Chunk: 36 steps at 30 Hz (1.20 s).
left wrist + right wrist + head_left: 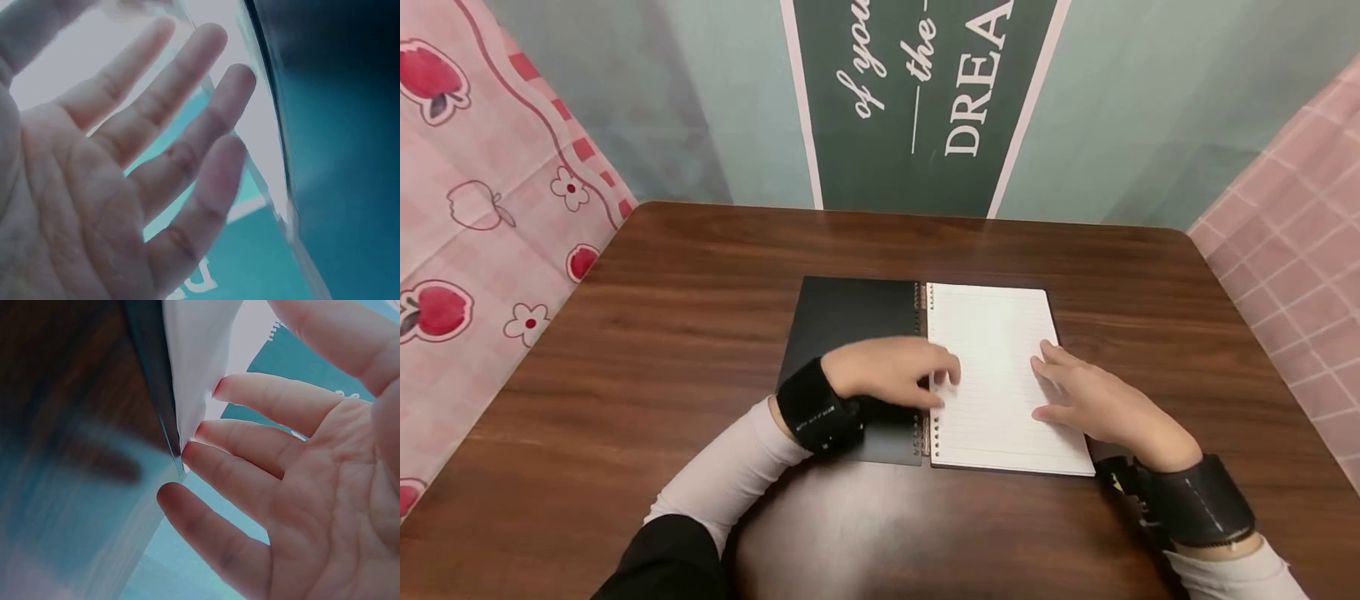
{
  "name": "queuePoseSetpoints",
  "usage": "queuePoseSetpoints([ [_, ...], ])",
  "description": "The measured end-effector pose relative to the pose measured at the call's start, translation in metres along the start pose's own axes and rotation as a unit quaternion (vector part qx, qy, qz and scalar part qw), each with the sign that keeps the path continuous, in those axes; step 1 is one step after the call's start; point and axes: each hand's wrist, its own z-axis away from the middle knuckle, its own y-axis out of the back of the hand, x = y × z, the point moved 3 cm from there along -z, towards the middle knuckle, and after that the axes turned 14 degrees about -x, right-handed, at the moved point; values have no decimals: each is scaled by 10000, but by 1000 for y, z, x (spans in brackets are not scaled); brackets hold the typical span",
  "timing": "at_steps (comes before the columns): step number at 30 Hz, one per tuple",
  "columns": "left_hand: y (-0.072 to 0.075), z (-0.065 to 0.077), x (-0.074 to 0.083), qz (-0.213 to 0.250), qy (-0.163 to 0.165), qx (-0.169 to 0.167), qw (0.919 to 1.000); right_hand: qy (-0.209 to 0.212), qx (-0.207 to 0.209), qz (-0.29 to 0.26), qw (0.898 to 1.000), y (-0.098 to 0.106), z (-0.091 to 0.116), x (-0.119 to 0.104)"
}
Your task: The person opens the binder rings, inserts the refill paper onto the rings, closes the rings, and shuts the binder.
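A notebook with ring-punched lined white pages [988,333] lies open on the table, its black cover [861,312] folded out flat to the left. My left hand [891,371] is over the binding, fingers loosely bent and spread, fingertips over the page's left margin. In the left wrist view this hand's palm and fingers [181,156] show with nothing held. My right hand [1101,404] is at the page's right edge, fingers spread. In the right wrist view its fingertips [220,387] touch the page edge near the black back cover [153,369], without gripping it.
The brown wooden table [662,350] extends around the notebook on all sides. Behind it hangs a green cloth [917,167] with white lettering. Pink patterned cloth [490,250] borders the left side, and pink checked cloth [1300,275] the right.
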Motion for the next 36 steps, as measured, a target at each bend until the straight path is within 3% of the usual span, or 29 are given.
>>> queuePoseSetpoints([
  [5,34,0,-32,304,249,614,9973,57,72,60,9999,-2,2,0],
  [10,65,-3,-56,516,1110,1072,9867,77,163,90,9998,0,3,-2],
  [14,72,-12,-67,511,1976,1393,9690,91,152,18,9998,0,3,-3],
  [17,71,-23,-73,567,2356,1503,9585,77,154,-5,9999,0,4,-3],
  [20,68,-32,-77,672,2490,1579,9532,84,175,-19,9998,-1,4,-3],
  [26,62,-35,-84,813,2594,1800,9454,85,151,-47,9998,-1,1,-5],
  [36,59,-44,-94,872,2430,1827,9487,257,-9,-106,9996,13,1,3],
])
